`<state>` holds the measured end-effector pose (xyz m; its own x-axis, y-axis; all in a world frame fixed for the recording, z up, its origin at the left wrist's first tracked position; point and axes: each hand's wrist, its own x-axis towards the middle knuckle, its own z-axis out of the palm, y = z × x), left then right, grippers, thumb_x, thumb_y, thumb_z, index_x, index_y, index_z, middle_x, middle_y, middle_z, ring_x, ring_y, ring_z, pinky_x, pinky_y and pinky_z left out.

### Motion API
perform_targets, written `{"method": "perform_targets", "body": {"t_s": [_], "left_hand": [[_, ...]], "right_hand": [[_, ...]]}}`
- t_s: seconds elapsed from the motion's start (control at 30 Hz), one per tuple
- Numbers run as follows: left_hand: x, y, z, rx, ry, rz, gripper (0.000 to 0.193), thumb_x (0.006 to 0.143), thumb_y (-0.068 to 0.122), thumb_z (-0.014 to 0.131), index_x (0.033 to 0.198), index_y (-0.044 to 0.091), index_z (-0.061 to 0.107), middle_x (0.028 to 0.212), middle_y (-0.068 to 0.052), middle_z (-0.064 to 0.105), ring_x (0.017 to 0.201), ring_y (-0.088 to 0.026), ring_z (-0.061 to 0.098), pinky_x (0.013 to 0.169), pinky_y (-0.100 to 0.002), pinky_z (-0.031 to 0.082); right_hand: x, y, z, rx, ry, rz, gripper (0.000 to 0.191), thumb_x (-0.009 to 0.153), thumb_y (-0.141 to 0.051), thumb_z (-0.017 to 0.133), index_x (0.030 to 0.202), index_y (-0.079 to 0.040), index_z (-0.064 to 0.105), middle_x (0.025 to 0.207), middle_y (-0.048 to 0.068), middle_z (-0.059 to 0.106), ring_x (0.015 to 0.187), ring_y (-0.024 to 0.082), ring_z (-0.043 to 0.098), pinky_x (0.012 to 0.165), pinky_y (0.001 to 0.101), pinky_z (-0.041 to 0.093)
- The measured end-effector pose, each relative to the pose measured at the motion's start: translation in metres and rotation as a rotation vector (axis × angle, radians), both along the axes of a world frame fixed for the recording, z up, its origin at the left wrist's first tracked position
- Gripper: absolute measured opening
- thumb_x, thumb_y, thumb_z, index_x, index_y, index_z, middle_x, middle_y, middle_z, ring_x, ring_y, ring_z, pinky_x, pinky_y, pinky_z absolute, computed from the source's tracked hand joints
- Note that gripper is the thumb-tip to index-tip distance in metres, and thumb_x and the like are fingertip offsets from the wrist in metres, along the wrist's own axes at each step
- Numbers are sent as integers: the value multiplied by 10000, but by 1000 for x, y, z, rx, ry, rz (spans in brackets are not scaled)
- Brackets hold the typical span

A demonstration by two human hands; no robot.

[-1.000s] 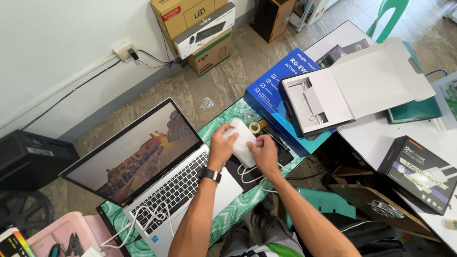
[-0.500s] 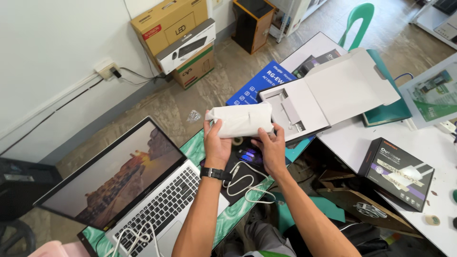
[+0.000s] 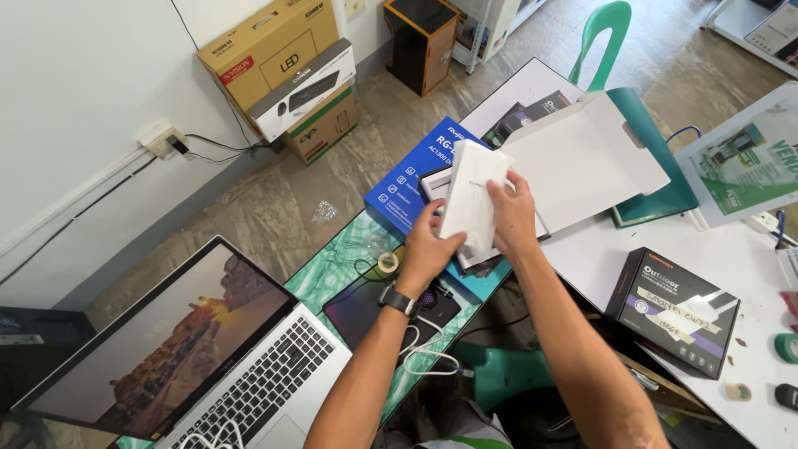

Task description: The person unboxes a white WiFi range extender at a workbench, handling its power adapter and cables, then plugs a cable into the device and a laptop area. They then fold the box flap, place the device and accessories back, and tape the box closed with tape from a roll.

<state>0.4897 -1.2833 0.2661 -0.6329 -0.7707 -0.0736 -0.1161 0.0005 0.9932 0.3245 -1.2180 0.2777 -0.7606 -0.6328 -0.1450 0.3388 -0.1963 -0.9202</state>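
Note:
A white flat device [image 3: 470, 196] in a clear wrap is held up over the table edge by both hands. My left hand [image 3: 428, 248], with a dark watch on its wrist, grips its lower left side. My right hand [image 3: 513, 218] holds its right edge. Just behind it lies an open white cardboard box [image 3: 587, 162] with its lid flipped back, resting on a blue carton [image 3: 409, 179]. Below the hands sit a dark mouse pad [image 3: 366, 308] and a white cable [image 3: 424, 351].
An open laptop [image 3: 195, 357] stands at the lower left on the green marbled table [image 3: 341, 262]. A roll of tape [image 3: 386, 263] lies near it. A black box [image 3: 675, 309] sits on the white table at right. Cardboard cartons [image 3: 287, 71] stack by the wall. A green chair [image 3: 611, 29] stands behind.
The hands lifted the white device off the mouse pad and carried it up and to the right, turning it upright in front of the open white box. The camera view shifted right.

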Motion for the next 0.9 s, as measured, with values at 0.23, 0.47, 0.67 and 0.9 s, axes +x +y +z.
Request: {"method": "perform_targets", "body": {"t_s": [0.23, 0.47, 0.67, 0.9], "left_hand": [[-24, 1, 8, -254, -224, 10, 893, 716, 198, 854, 1500, 106, 436, 1211, -191, 627, 1130, -354, 637, 961, -428, 512], [-29, 14, -9, -270, -310, -6, 974, 710, 224, 881, 1519, 94, 354, 1284, -249, 593, 1207, -428, 576, 1000, -459, 481], [-31, 15, -19, -223, -342, -12, 930, 676, 350, 926, 1410, 30, 454, 1197, -226, 665, 1081, -369, 664, 909, -431, 545], [-22, 0, -64, -118, -265, 15, 681, 756, 316, 815, 1378, 110, 627, 1089, -110, 637, 871, -244, 702, 836, -346, 567]], "right_hand": [[-32, -17, -9, 435, 342, 173, 530, 969, -183, 643, 1425, 59, 521, 1143, 167, 681, 984, 202, 660, 807, 322, 551], [-30, -14, -17, 735, 698, 319, 865, 805, -445, 794, 1403, 99, 485, 1262, 269, 586, 1102, 337, 648, 899, 402, 544], [-20, -19, -32, 841, 1025, 364, 1042, 676, -580, 880, 1377, 98, 513, 1329, 396, 459, 1196, 550, 499, 989, 533, 475], [-11, -17, -54, 777, 1198, 372, 891, 785, -568, 793, 1358, 76, 568, 1359, 340, 481, 1186, 534, 451, 977, 598, 430]]}}
